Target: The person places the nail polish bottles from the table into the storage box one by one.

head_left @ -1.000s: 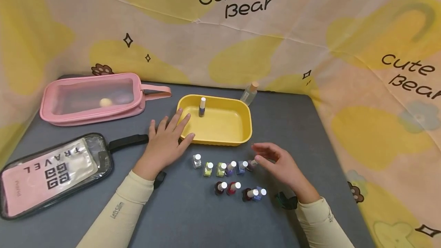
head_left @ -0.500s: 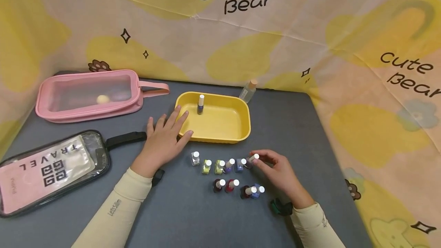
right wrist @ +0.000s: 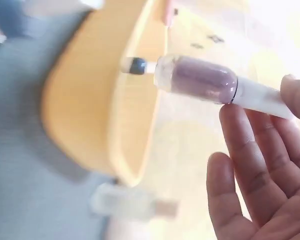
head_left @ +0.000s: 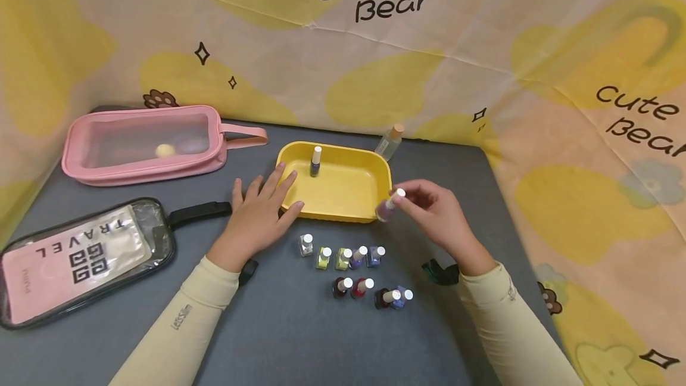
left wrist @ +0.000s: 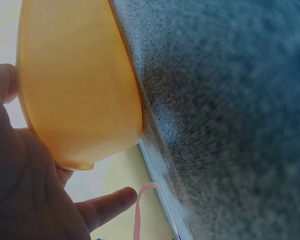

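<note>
Between the thumb and fingers of my right hand [head_left: 442, 219] is the white cap of a mauve nail polish bottle [head_left: 384, 210], held in front of the right end of the yellow tray [head_left: 343, 218]. The right wrist view shows the bottle [right wrist: 202, 80] tilted, its glass end towards the tray. My left hand [head_left: 257, 216] lies with spread fingers on the tray's left rim. Inside the tray stands a dark blue nail polish bottle [head_left: 315, 162]. In front of it are a clear bottle [head_left: 306, 246], yellow-green bottles [head_left: 323, 259], purple and blue ones, and a nearer row with dark red and red bottles [head_left: 361, 288].
Behind the tray's right corner stands a clear bottle with a peach cap [head_left: 389, 142]. At left lie a pink pouch [head_left: 145, 145] and a transparent travel pouch [head_left: 88, 264] with a black strap. A patterned cloth [head_left: 343, 46] hangs behind the table.
My right hand has taken the mauve nail polish bottle from the right end of the row and lifted it up and forward to the tray's edge. The left hand stays on the tray.
</note>
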`<state>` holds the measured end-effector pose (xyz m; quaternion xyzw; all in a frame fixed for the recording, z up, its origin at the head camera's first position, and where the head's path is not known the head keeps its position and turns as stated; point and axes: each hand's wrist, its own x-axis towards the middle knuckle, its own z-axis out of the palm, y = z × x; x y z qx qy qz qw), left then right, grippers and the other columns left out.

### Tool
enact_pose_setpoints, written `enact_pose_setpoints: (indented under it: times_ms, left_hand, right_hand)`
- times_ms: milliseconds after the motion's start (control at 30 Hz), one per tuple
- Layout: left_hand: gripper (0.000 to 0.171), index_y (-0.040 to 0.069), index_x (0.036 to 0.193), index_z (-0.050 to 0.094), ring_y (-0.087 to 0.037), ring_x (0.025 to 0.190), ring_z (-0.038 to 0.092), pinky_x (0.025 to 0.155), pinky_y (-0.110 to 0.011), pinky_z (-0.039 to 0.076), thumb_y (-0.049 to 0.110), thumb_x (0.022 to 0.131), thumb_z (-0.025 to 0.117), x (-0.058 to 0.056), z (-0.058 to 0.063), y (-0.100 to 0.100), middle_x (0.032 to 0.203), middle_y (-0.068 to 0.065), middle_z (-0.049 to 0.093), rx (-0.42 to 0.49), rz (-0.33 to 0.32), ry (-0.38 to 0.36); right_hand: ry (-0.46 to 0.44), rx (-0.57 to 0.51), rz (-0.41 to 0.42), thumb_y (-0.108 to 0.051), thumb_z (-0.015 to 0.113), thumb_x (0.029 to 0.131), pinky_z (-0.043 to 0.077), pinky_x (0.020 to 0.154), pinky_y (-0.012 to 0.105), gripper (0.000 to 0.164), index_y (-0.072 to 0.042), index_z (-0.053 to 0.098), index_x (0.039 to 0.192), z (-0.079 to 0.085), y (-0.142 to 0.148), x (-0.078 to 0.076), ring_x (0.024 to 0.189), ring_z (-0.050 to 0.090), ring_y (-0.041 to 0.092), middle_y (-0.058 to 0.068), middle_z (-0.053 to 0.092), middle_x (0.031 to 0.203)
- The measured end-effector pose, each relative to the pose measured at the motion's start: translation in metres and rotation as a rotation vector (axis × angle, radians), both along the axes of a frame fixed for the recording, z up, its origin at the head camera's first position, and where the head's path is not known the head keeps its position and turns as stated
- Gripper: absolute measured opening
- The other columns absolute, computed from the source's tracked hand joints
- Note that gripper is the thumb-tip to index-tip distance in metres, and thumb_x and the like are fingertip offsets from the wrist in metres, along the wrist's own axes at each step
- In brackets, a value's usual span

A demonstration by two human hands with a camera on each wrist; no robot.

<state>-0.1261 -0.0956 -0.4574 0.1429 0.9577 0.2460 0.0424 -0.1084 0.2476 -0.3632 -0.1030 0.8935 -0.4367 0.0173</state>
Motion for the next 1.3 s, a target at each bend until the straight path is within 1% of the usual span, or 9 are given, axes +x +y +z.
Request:
enact_pose_setpoints:
  times_ms: [100,233,333,433,533,733,1100,1200,1300]
  left_hand:
    - [0.074,0.024,0.171,0.023,-0.054,0.153,0.021,0.119,-0.072,-0.009,0.06,0.109,0.042,0.0,0.001,-0.001,0.178,-0.004,0.009,-0.004,0.003,0.001]
    - [0.074,0.025,0.171,0.024,-0.053,0.154,0.021,0.119,-0.072,-0.009,0.061,0.109,0.042,0.0,0.001,-0.001,0.178,-0.003,0.009,-0.013,0.004,0.007]
    - [0.074,0.026,0.172,0.023,-0.052,0.154,0.021,0.119,-0.071,-0.01,0.062,0.109,0.041,-0.001,0.0,0.0,0.178,-0.002,0.009,-0.024,0.0,0.008]
    - [0.074,0.026,0.172,0.022,-0.053,0.154,0.022,0.119,-0.072,-0.009,0.062,0.109,0.041,-0.001,0.001,0.001,0.178,-0.002,0.008,-0.031,-0.005,0.004]
    - [0.074,0.025,0.172,0.023,-0.053,0.153,0.022,0.119,-0.072,-0.008,0.061,0.109,0.041,0.0,0.002,0.002,0.178,-0.003,0.009,-0.033,-0.004,0.004]
    - [0.073,0.024,0.171,0.024,-0.052,0.153,0.022,0.119,-0.072,-0.007,0.06,0.11,0.042,0.001,0.002,0.001,0.178,-0.004,0.01,-0.035,0.006,0.007]
    - [0.074,0.024,0.171,0.024,-0.052,0.153,0.023,0.119,-0.072,-0.007,0.061,0.11,0.04,0.001,0.001,0.001,0.178,-0.003,0.01,-0.037,0.004,0.011]
    - [0.074,0.025,0.171,0.024,-0.052,0.153,0.023,0.119,-0.072,-0.007,0.061,0.11,0.04,0.0,0.001,0.0,0.178,-0.002,0.01,-0.037,0.001,0.01]
    - [0.074,0.025,0.171,0.023,-0.052,0.154,0.023,0.12,-0.071,-0.008,0.061,0.109,0.04,-0.001,0.0,0.0,0.178,-0.002,0.01,-0.04,0.001,0.005]
  right_hand:
    - [0.037,0.052,0.078,-0.021,0.08,0.098,0.059,0.086,0.037,0.021,-0.01,0.077,0.115,0.007,-0.023,-0.036,0.095,0.07,0.02,0.002,0.074,0.11]
    - [0.018,0.122,0.174,-0.024,0.078,0.1,0.058,0.09,0.041,0.02,-0.012,0.075,0.115,0.0,-0.052,-0.084,0.099,0.071,0.019,0.0,0.075,0.11]
    - [-0.033,0.197,0.202,-0.027,0.076,0.101,0.057,0.091,0.042,0.021,-0.013,0.074,0.117,-0.012,-0.067,-0.109,0.101,0.071,0.021,0.0,0.075,0.112]
    - [-0.076,0.248,0.201,-0.028,0.076,0.101,0.056,0.093,0.041,0.022,-0.013,0.073,0.117,-0.023,-0.077,-0.124,0.105,0.069,0.023,0.002,0.073,0.114]
    - [-0.092,0.262,0.189,-0.029,0.077,0.1,0.056,0.096,0.04,0.023,-0.013,0.074,0.116,-0.031,-0.084,-0.133,0.107,0.068,0.023,0.002,0.073,0.114]
    - [-0.092,0.256,0.191,-0.029,0.08,0.098,0.055,0.095,0.038,0.023,-0.012,0.073,0.112,-0.039,-0.092,-0.141,0.104,0.067,0.021,0.002,0.072,0.11]
    - [-0.109,0.249,0.18,-0.029,0.079,0.1,0.055,0.092,0.038,0.022,-0.012,0.072,0.113,-0.042,-0.097,-0.144,0.102,0.067,0.02,0.002,0.073,0.108]
    - [-0.129,0.231,0.179,-0.029,0.079,0.099,0.054,0.094,0.04,0.025,-0.012,0.072,0.115,-0.041,-0.098,-0.143,0.105,0.068,0.021,0.002,0.073,0.11]
    - [-0.135,0.224,0.18,-0.032,0.079,0.099,0.055,0.097,0.04,0.035,-0.011,0.07,0.126,-0.038,-0.097,-0.142,0.111,0.068,0.023,0.004,0.073,0.117]
